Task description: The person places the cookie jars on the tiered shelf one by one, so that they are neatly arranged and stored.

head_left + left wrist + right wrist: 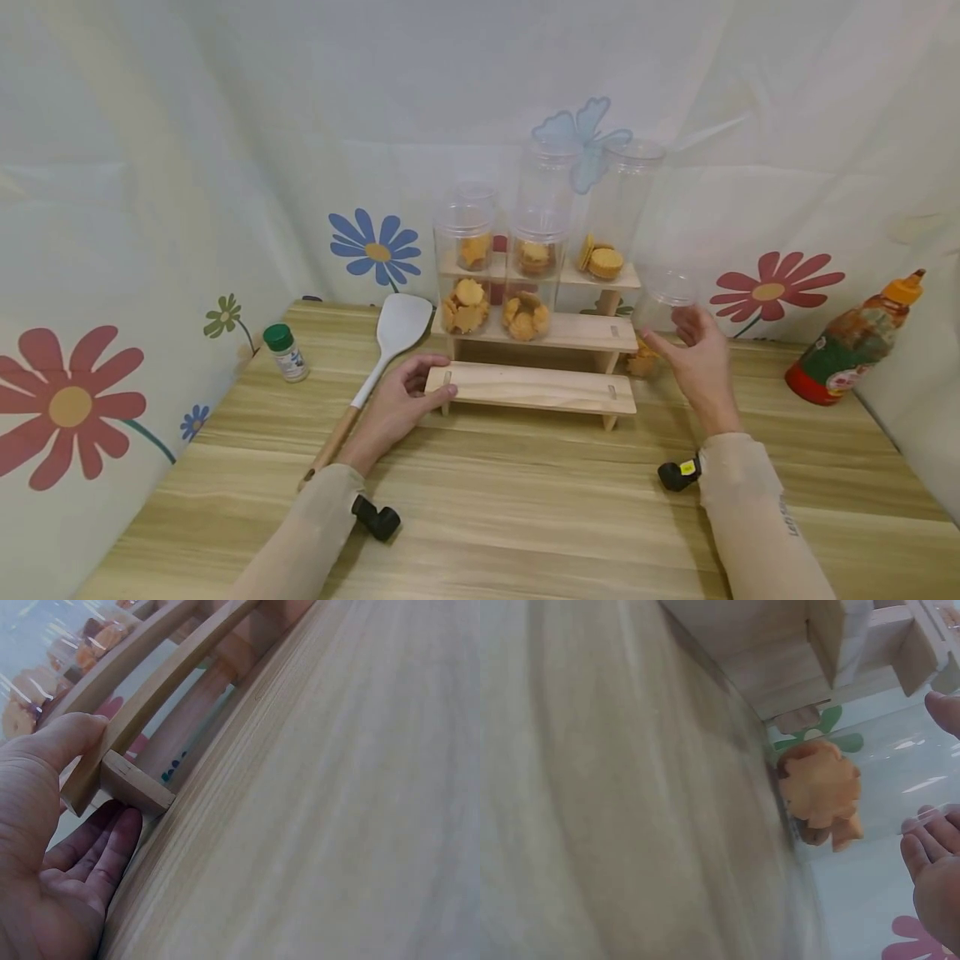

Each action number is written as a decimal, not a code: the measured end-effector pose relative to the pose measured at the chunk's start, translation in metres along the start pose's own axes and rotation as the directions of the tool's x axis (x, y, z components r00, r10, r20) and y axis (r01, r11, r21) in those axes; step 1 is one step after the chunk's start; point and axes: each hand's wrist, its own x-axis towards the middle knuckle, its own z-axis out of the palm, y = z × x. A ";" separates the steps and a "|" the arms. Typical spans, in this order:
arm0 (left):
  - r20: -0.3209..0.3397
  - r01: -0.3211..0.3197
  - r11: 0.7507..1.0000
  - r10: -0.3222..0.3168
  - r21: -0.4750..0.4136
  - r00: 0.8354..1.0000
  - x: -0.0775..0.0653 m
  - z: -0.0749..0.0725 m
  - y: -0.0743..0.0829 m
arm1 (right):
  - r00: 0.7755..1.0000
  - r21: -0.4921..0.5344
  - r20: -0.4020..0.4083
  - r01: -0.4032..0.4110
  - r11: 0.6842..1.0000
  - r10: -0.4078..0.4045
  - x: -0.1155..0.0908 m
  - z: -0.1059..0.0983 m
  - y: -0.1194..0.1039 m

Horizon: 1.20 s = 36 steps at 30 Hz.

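Observation:
A three-tier wooden display shelf (528, 387) stands on the table. My left hand (401, 404) grips the left end of its lowest tier, thumb on top, fingers (120, 840) beside the short leg. Just right of the shelf, a clear jar (667, 287) with cookies (821, 787) at its bottom stands on the table. My right hand (697, 354) is around this jar, thumb on one side and fingers on the other. Other clear cookie jars, among them a front one (528, 279), stand on the middle and top tiers.
A white spatula (401, 325) with a wooden handle lies left of the shelf, its handle passing by my left forearm. Further left stands a green-capped shaker bottle (285, 354). A sauce bottle (855, 346) with an orange nozzle stands at the right. Behind hangs a flowered curtain (285, 150).

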 end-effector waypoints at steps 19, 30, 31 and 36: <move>0.003 -0.003 1.000 0.003 0.001 1.000 -0.001 0.000 0.001 | 0.999 -0.033 -0.036 -0.006 0.999 0.005 -0.001 -0.009 -0.009; 0.005 -0.009 1.000 0.009 0.005 1.000 0.000 0.001 0.000 | 0.976 -0.047 -0.201 0.072 0.996 -0.080 -0.003 -0.030 -0.050; 0.004 -0.011 1.000 0.011 0.004 1.000 0.000 0.001 0.000 | 0.974 -0.050 -0.209 0.084 0.995 -0.093 -0.004 -0.032 -0.053; 0.000 -0.018 1.000 0.018 -0.005 1.000 0.000 0.001 -0.002 | 0.958 -0.049 -0.217 0.180 0.982 -0.187 -0.008 -0.037 -0.070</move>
